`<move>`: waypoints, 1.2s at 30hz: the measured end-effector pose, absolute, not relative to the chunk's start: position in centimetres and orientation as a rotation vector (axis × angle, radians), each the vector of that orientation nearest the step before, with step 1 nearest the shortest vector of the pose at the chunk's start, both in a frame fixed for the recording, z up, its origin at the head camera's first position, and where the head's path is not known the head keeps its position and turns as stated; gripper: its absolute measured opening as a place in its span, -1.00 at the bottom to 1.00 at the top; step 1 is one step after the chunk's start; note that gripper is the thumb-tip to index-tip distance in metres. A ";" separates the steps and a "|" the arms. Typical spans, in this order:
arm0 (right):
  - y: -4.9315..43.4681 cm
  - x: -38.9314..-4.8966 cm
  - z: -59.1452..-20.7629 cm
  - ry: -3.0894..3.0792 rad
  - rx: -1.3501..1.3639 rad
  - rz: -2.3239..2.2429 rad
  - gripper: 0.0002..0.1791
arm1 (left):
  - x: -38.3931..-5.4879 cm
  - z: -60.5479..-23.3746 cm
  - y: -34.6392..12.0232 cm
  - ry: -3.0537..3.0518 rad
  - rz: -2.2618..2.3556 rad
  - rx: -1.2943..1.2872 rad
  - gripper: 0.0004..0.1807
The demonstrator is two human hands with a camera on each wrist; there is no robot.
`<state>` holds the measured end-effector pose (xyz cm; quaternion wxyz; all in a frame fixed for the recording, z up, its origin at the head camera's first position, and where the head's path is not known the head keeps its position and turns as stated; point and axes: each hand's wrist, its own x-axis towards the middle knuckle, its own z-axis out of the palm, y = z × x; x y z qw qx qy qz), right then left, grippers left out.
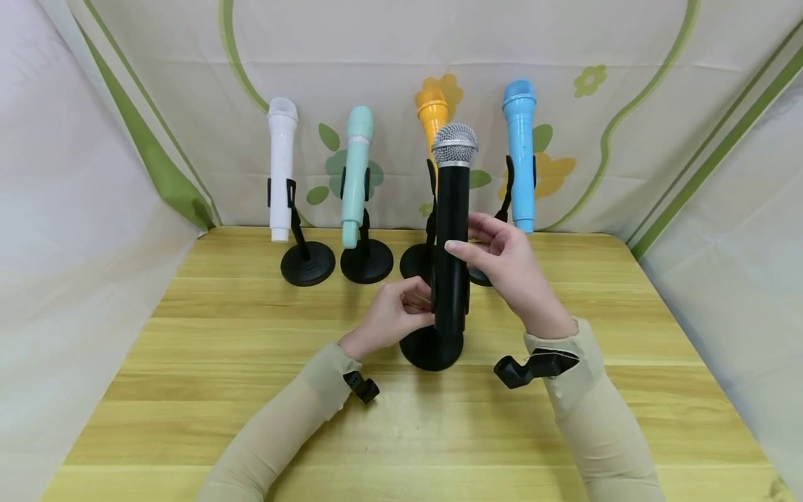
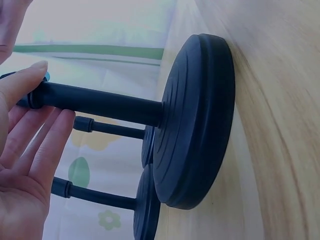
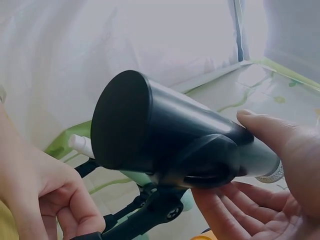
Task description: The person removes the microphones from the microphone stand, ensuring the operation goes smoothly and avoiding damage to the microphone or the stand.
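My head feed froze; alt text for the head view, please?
The right hand holds a black cylindrical microphone with a silver mesh head, clipped in a round-based black stand gripped by the left hand. Behind, a white microphone, mint-green microphone, orange microphone and blue microphone sit in black stands on a wooden table.

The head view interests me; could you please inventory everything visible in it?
Wooden table: 1, yellowish, lower view
Floral fabric backdrop: 1, whitish, behind the table
Round-based front stand: 1, black, table centre
Round-based back stands: 4, black, table's far side
Cylindrical mesh-headed microphone: 1, black and silver, in the front stand
Slim white microphone: 1, white, back, far left
Slim mint microphone: 1, pale green, second from left
Slim orange microphone: 1, orange, third, partly hidden
Slim blue microphone: 1, blue, far right
Fabric sleeves: 2, beige, lower view
Wrist cameras: 2, black, on the sleeves
Left hand: 1, bare, gripping the front stand
Right hand: 1, bare, holding the cylindrical microphone
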<state>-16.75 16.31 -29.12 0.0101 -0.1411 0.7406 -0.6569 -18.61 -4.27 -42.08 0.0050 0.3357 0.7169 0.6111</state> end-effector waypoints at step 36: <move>16.9 -15.9 -29.6 2.334 -0.619 -2.010 -0.44 | -18.4 -42.2 -4.0 2.247 1.948 0.991 -0.71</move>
